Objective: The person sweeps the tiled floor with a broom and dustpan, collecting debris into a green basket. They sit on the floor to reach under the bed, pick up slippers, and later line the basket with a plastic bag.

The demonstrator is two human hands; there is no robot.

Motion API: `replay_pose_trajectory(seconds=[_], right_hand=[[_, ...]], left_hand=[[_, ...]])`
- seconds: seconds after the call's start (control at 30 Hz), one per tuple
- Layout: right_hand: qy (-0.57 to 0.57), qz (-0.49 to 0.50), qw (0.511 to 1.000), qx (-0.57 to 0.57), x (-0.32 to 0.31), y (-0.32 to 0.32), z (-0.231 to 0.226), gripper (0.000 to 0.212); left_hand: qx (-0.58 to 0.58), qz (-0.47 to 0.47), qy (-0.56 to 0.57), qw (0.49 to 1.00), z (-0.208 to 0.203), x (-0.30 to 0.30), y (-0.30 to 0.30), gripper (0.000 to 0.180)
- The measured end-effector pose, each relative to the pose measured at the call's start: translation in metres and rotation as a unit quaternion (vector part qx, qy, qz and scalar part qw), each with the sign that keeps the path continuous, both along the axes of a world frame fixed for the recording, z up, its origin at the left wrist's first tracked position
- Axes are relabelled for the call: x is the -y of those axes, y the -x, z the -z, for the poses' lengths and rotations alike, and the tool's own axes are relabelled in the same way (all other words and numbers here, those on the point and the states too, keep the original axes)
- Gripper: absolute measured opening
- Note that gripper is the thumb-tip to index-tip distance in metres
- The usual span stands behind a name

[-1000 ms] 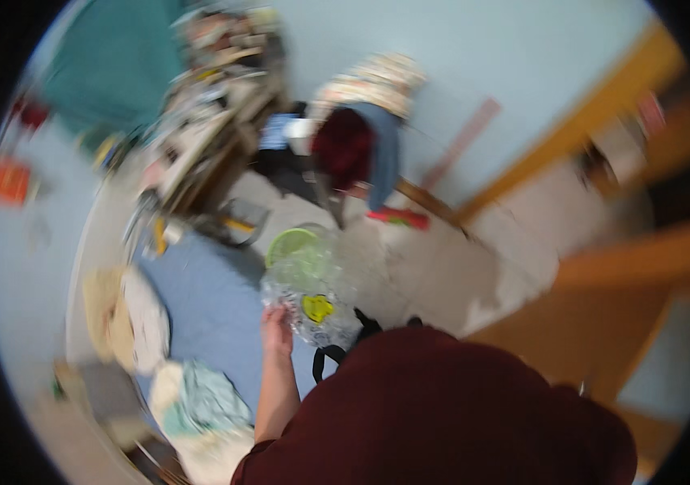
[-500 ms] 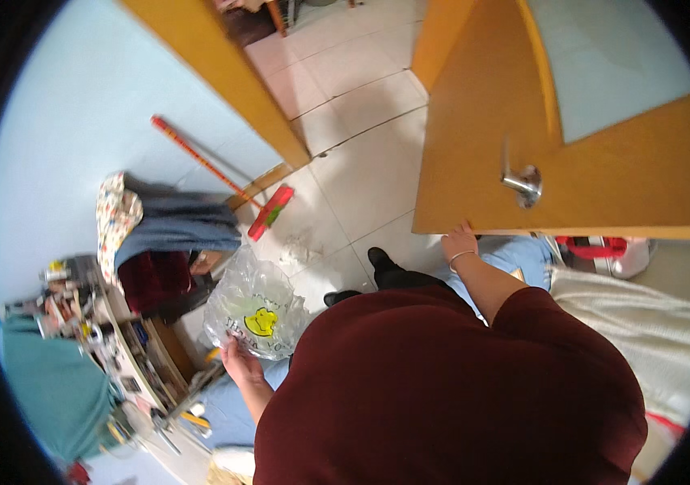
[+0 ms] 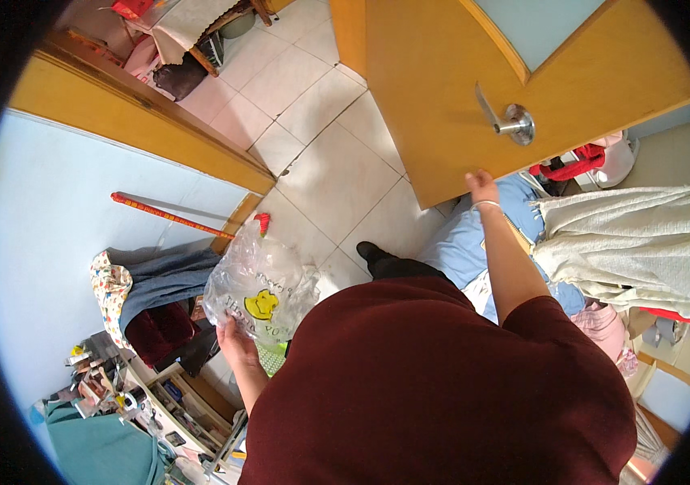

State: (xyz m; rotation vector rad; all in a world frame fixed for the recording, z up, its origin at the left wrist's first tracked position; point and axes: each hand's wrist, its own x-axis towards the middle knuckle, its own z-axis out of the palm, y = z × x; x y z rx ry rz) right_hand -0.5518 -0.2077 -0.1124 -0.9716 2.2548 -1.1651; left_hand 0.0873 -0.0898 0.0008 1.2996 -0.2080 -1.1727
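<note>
A clear plastic bag [image 3: 223, 283] with a yellow cartoon print and dark lettering hangs in front of me on the left. My left hand [image 3: 236, 343] grips its lower left side, with the fingers partly behind the film. Over on the right, a yellow-brown wooden door [image 3: 434, 121] stands ajar, with a silver lever handle [image 3: 514, 125] on its face. At the door's near edge, below the handle, is my right hand [image 3: 483, 187]. Its fingers curl against that edge, and a thin bracelet circles the wrist.
An orange-red broom handle [image 3: 171, 217] leans on the blue wall, its head mostly behind the bag. Dark blue cloth [image 3: 163, 279] hangs at left above a cluttered open drawer [image 3: 191, 408]. Blue bedding [image 3: 458, 250] and a cream blanket [image 3: 628, 234] lie right. Tiled floor [image 3: 337, 178] runs through the doorway.
My view has turned, showing more of the room past the doorway. The broom's head has become mostly hidden behind the bag. Both hands keep their places on bag and door.
</note>
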Motion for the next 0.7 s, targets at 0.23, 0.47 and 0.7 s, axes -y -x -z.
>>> replay_pose_trajectory(seconds=[0.23, 0.47, 0.7], right_hand=[[-0.015, 0.128, 0.991, -0.02, -0.002, 0.118, -0.035, 0.041], [0.088, 0.221, 0.971, 0.035, 0.023, 0.183, -0.066, 0.033], [0.148, 0.331, 0.876, 0.317, 0.041, 0.19, -0.086, 0.027]], left_hand=[[-0.021, 0.02, 0.007, 1.0, -0.001, 0.009, 0.008, 0.033], [0.0, -0.009, -0.026, 1.0, 0.003, 0.001, 0.009, 0.032], [0.021, -0.044, -0.034, 0.998, 0.001, -0.008, 0.007, 0.028]])
